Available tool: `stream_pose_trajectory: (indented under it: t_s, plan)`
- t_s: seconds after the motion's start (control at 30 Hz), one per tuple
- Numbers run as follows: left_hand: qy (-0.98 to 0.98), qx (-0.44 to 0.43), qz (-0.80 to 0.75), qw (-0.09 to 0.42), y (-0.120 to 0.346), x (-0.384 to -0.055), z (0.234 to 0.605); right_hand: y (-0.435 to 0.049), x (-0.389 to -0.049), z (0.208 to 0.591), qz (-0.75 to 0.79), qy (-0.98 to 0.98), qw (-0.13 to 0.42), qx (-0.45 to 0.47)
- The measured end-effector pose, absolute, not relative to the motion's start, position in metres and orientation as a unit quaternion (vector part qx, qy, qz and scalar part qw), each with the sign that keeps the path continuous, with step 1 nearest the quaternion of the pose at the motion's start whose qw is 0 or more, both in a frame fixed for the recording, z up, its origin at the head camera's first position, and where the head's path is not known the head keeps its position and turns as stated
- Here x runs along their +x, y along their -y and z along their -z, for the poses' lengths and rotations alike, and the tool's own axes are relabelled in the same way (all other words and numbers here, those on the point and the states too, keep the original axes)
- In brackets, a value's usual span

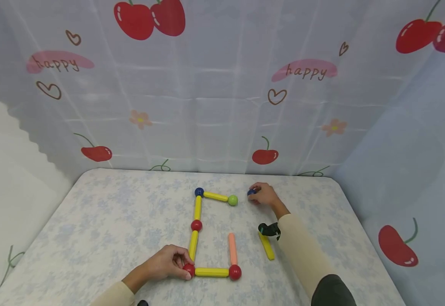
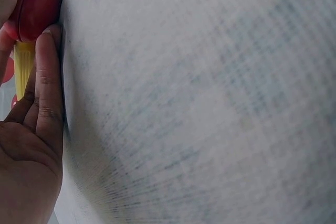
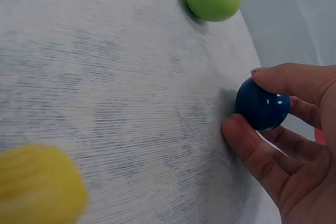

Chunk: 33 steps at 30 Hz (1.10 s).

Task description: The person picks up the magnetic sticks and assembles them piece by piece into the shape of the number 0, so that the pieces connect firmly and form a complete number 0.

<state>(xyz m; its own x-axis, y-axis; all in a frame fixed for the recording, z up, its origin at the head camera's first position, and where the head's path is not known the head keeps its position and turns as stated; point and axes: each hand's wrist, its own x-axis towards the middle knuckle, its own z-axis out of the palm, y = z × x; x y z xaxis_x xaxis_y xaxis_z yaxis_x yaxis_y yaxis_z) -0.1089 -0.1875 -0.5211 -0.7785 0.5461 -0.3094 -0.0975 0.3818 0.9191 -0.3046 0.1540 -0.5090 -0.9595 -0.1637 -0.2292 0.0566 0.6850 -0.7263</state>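
Observation:
My left hand (image 1: 168, 261) pinches a red ball (image 1: 189, 270) at the near left corner of a shape of rods and balls on the table. In the left wrist view, fingers lie on both sides of that red ball (image 2: 39, 10). Up at the far right, my right hand (image 1: 265, 194) holds a blue ball (image 3: 262, 104) between thumb and fingers, close to the tabletop. Left of it, apart, a green ball (image 1: 233, 200) ends a yellow rod (image 1: 215, 196) that runs from another blue ball (image 1: 199, 192).
Two yellow rods and a red ball (image 1: 196, 225) form the left side. A yellow rod (image 1: 211, 272) leads to a red ball (image 1: 235, 272) with a pink rod (image 1: 232, 248) on it. A loose yellow rod (image 1: 267, 247) lies by the right sleeve. Curtains stand behind the table (image 1: 103, 229).

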Motion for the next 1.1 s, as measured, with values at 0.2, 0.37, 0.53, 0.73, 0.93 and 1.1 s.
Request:
stream_pose_trajectory:
  t_s: [0.2, 0.37, 0.53, 0.73, 0.93, 1.1]
  plan:
    - [-0.775, 0.152, -0.536, 0.297, 0.188, -0.109, 0.521, -0.155, -0.289, 0.509, 0.414, -0.897, 0.152, -0.031]
    - [-0.776, 0.151, -0.535, 0.297, 0.188, -0.108, 0.522, -0.155, -0.277, 0.51, 0.42, -0.891, 0.169, -0.044]
    - [-0.778, 0.15, -0.532, 0.298, 0.189, -0.109, 0.524, -0.151, -0.262, 0.508, 0.433, -0.881, 0.181, -0.061]
    - [-0.782, 0.151, -0.528, 0.296, 0.19, -0.11, 0.525, -0.138, -0.247, 0.504, 0.45, -0.864, 0.211, -0.087]
    - [-0.783, 0.153, -0.528, 0.292, 0.189, -0.109, 0.524, -0.124, -0.237, 0.504, 0.436, -0.862, 0.217, -0.139]
    - [-0.781, 0.154, -0.53, 0.292, 0.187, -0.108, 0.522, -0.115, -0.231, 0.502, 0.414, -0.866, 0.214, -0.181]
